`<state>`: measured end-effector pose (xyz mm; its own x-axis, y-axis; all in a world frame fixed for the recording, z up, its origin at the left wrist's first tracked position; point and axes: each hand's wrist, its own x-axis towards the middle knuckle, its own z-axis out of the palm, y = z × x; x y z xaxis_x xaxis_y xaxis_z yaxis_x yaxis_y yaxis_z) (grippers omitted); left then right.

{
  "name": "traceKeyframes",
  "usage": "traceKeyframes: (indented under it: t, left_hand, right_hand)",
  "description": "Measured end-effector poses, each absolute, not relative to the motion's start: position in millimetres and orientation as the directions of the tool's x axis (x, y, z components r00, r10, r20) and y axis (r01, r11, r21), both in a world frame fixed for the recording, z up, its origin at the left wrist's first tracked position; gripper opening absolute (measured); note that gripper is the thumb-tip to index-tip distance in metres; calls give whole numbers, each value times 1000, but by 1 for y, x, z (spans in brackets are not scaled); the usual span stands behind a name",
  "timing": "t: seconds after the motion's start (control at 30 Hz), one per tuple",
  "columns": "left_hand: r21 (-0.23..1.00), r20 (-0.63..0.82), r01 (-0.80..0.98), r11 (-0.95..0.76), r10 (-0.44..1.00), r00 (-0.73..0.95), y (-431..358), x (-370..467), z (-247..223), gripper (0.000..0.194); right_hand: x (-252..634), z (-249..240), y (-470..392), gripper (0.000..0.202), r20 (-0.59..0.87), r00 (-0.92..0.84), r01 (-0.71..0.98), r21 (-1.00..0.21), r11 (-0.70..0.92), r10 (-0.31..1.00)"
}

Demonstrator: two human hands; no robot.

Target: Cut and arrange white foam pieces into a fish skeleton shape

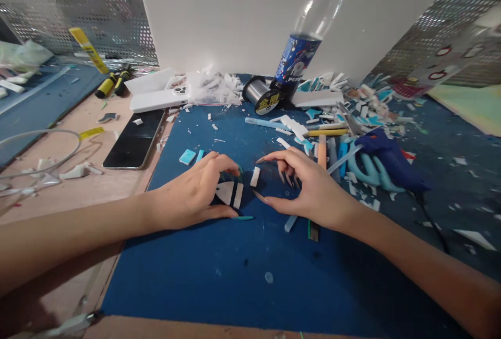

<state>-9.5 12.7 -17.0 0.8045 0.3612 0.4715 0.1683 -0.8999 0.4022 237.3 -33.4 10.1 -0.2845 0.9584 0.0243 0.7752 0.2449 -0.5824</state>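
Note:
My left hand (195,188) rests on the dark blue mat (219,266), thumb and forefinger apart around a few flat white foam pieces. One is a tapered piece (226,192) with a small dark dot; a narrow white strip (238,196) lies at its right, across a dark gap. Whether my fingertips touch them I cannot tell. My right hand (309,182) has thumb and forefinger spread on either side of a small white foam block (255,177), apart from it. That block lies on the mat between my hands.
Blue foam bits (188,157) lie beyond my left hand. A phone (135,141) is at the left. Behind stand a wire spool (260,95) and a plastic bottle (299,52). To the right are a blue glue gun (391,164), a yellow pencil (326,132) and piled foam scraps (364,104).

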Motion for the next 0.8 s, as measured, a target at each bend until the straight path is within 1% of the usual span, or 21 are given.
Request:
traceKeyframes:
  t: [0.13, 0.43, 0.57, 0.67, 0.73, 0.8]
  left_hand:
    - [432, 456, 181, -884, 387, 802, 13, -10, -18, 43]
    - [448, 459, 177, -877, 395, 795, 12, -10, -18, 41]
    - [424, 504, 155, -892, 375, 778, 12, -11, -17, 43]
    - [367, 553, 142, -919, 339, 762, 12, -11, -17, 47]
    - [342, 565, 146, -928, 327, 757, 11, -12, -16, 49]
    - [347, 561, 150, -926, 333, 758, 10, -13, -16, 50]
  right_hand:
    - [238, 11, -33, 41, 22, -284, 776, -582, 243, 959]
    - [238, 10, -33, 39, 16, -288, 768, -593, 241, 957]
    - [237, 11, -35, 39, 16, -331, 752, -600, 274, 944]
    - [235, 14, -39, 39, -28, -356, 751, -603, 268, 934]
    - [232, 15, -41, 38, -40, -381, 743, -607, 280, 924]
    - [230, 16, -44, 38, -34, -411, 730, -610, 307, 911]
